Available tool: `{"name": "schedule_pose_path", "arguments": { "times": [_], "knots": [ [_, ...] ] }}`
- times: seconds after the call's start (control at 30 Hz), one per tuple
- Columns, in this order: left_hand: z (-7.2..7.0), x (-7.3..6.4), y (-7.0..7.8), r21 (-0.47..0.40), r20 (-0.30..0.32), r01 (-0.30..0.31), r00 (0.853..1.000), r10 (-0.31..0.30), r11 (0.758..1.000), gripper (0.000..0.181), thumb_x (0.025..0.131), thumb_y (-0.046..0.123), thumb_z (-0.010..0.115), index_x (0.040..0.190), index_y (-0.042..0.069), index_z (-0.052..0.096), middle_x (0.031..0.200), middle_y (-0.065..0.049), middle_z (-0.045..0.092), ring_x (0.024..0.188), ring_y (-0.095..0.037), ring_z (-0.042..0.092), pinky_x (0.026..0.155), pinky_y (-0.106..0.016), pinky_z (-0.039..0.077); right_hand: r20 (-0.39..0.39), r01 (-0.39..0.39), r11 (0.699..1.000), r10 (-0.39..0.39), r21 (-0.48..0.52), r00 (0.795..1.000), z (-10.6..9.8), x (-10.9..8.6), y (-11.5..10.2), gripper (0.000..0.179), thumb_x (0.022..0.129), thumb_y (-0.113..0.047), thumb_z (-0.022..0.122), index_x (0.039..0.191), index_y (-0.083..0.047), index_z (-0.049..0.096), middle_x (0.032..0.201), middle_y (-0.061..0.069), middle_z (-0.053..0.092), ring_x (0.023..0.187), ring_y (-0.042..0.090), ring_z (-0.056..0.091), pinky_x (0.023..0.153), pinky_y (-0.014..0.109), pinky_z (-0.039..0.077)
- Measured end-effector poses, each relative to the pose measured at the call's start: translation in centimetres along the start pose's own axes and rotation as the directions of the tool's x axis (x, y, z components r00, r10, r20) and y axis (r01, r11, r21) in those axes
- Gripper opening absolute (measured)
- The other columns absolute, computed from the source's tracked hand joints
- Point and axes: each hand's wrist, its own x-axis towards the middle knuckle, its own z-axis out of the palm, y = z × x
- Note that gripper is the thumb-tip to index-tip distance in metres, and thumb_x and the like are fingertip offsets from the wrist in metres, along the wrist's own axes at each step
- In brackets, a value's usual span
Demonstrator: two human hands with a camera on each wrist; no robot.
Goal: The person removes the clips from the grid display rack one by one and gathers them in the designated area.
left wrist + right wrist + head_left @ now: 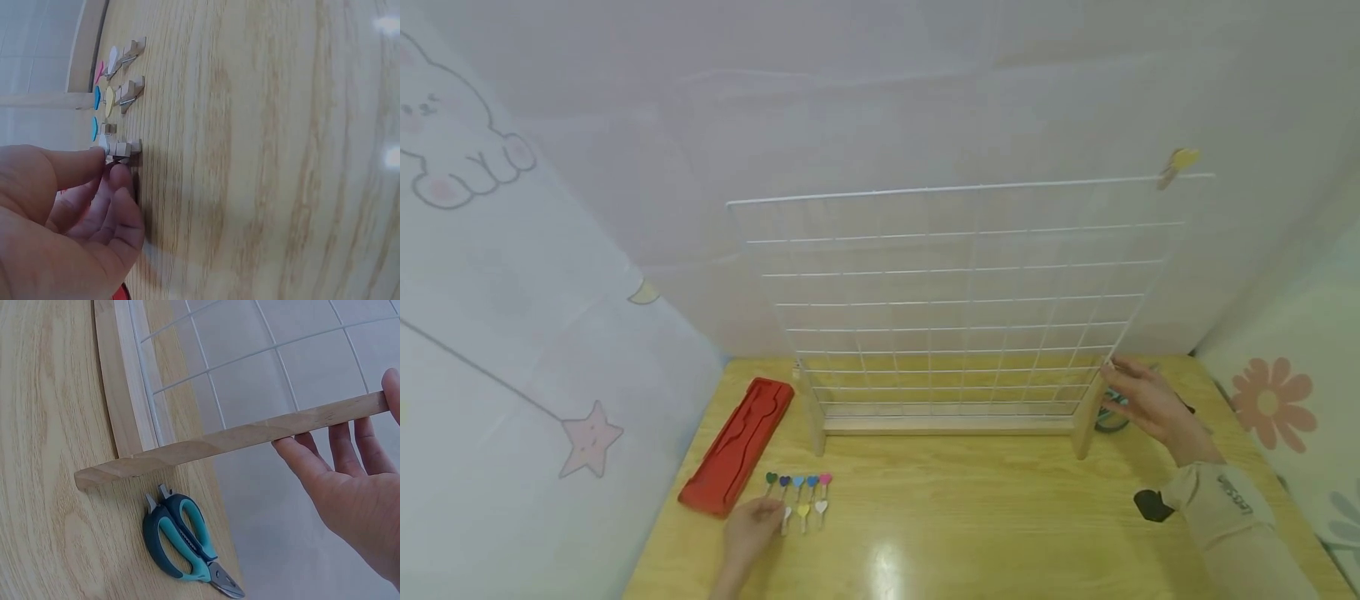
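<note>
In the head view, my left hand [752, 529] is at the left end of two short rows of heart-topped clothespins. Its thumb and fingertips pinch a small wooden clothespin with a white heart [119, 149], low over the table. Beside it are a yellow-heart clothespin [803, 513] and another white one [821, 509]; behind them lie green, navy, blue and pink ones. My right hand [1150, 404] holds the right wooden post [231, 436] of a rack with a white wire grid [966, 269], thumb on one side and fingers on the other. A yellow-heart clothespin [1183, 158] is clipped near the grid's top right corner.
A red molded tray [730, 467] lies at the table's left side. Scissors with teal and dark handles [187, 534] lie just outside the right post. A black object [1152, 505] shows by the right sleeve. Printed cloth walls close in the table's back and sides.
</note>
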Motion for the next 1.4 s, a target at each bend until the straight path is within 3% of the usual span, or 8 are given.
{"name": "schedule_pose_path", "arguments": {
  "times": [0.13,0.43,0.57,0.8,1.0,1.17,1.3,1.4],
  "knots": [
    [0.3,0.2,-0.1,0.027,-0.009,0.009,1.000,-0.009,1.000,0.015,0.083,0.013,0.069,0.090,-0.001,0.071,0.075,-0.005,0.069,0.064,-0.013,0.060,0.057,-0.028,0.047,0.008,0.008,1.000,-0.008,0.003,1.000,0.0,0.0,-0.1,0.085,0.102,-0.030,0.046,0.148,0.000,-0.018,0.152,0.025,-0.023,0.096,-0.011,0.054,0.088,0.021,0.049],
    [0.5,0.0,0.3,0.040,-0.038,-0.015,0.999,0.017,0.999,0.016,0.082,0.013,0.070,0.086,-0.002,0.071,0.077,-0.009,0.069,0.066,-0.016,0.061,0.060,-0.031,0.048,0.016,0.021,1.000,-0.022,0.009,1.000,-0.1,0.0,0.0,0.083,0.103,-0.028,0.046,0.147,0.002,-0.017,0.152,0.029,-0.019,0.097,-0.010,0.055,0.087,0.021,0.050],
    [0.1,-0.2,0.4,0.001,-0.027,0.024,0.999,-0.024,1.000,0.019,0.085,0.015,0.069,0.091,-0.002,0.072,0.080,-0.009,0.070,0.068,-0.015,0.062,0.060,-0.030,0.048,0.017,0.019,1.000,-0.019,0.007,1.000,0.0,0.0,-0.1,0.084,0.103,-0.029,0.046,0.148,0.001,-0.018,0.152,0.028,-0.020,0.097,-0.010,0.055,0.088,0.021,0.050],
    [-1.0,-0.9,0.8,-0.149,0.059,0.131,0.991,-0.123,0.980,0.032,0.087,0.020,0.069,0.106,-0.006,0.067,0.093,-0.013,0.070,0.076,-0.018,0.064,0.061,-0.032,0.052,0.007,0.010,1.000,-0.010,0.015,1.000,0.0,0.0,0.0,0.084,0.102,-0.029,0.046,0.148,0.000,-0.018,0.152,0.025,-0.024,0.095,-0.012,0.054,0.088,0.022,0.049],
    [-1.3,-1.2,1.6,-0.149,0.044,0.107,0.994,-0.102,0.983,0.035,0.087,0.021,0.071,0.109,-0.005,0.066,0.097,-0.014,0.070,0.081,-0.019,0.065,0.064,-0.030,0.053,0.010,0.016,1.000,-0.016,0.013,1.000,-0.1,0.0,0.0,0.085,0.102,-0.029,0.046,0.147,0.001,-0.019,0.151,0.026,-0.025,0.101,-0.008,0.053,0.087,0.021,0.049],
    [-0.6,-1.1,4.4,-0.233,0.089,0.087,0.994,-0.068,0.969,0.038,0.088,0.021,0.071,0.113,-0.005,0.063,0.098,-0.014,0.070,0.085,-0.021,0.066,0.069,-0.033,0.055,0.012,0.017,1.000,-0.018,0.020,1.000,-0.2,0.0,0.0,0.084,0.103,-0.028,0.046,0.147,0.001,-0.019,0.152,0.026,-0.023,0.096,-0.010,0.055,0.087,0.021,0.049],
    [0.5,-1.1,7.9,-0.421,0.199,0.083,0.980,0.003,0.903,0.041,0.089,0.018,0.069,0.119,-0.008,0.058,0.101,-0.016,0.068,0.089,-0.026,0.066,0.075,-0.040,0.057,0.012,0.022,0.999,-0.022,0.025,1.000,-0.1,0.0,0.1,0.083,0.103,-0.028,0.046,0.147,0.001,-0.018,0.152,0.026,-0.022,0.097,-0.009,0.055,0.087,0.021,0.050],
    [1.1,-1.1,10.7,-0.497,0.260,0.062,0.962,0.080,0.865,0.040,0.091,0.017,0.068,0.121,-0.006,0.057,0.101,-0.015,0.068,0.092,-0.029,0.066,0.077,-0.041,0.057,0.015,0.025,0.999,-0.026,0.032,1.000,-0.1,0.0,0.1,0.082,0.103,-0.028,0.046,0.148,0.002,-0.017,0.152,0.027,-0.021,0.098,-0.009,0.055,0.086,0.021,0.049]
  ]
}}
